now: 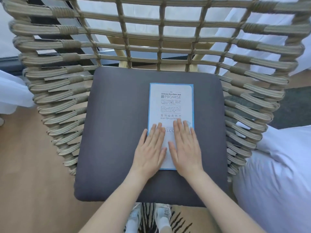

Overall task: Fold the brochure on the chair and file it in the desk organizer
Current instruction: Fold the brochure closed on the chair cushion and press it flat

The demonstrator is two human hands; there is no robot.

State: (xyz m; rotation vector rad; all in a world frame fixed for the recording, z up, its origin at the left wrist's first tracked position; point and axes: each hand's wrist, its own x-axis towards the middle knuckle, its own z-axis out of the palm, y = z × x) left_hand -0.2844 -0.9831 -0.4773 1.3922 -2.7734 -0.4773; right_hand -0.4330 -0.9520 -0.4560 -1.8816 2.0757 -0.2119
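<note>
Brochure (170, 105) flat on chair cushion (117, 115). Left hand (150, 149), right hand (185, 147) side by side, palms pressing brochure's near end, fingers spread, gripping nothing.

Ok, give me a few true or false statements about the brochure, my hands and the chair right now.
1. The brochure lies flat on the grey seat cushion. True.
2. Both hands press on its near end. True.
3. The left hand is lifting a corner. False: it lies flat, palm down.
4. The right hand is off the brochure. False: it rests on it.
5. The chair back is solid wood. False: it is woven cord.
</note>
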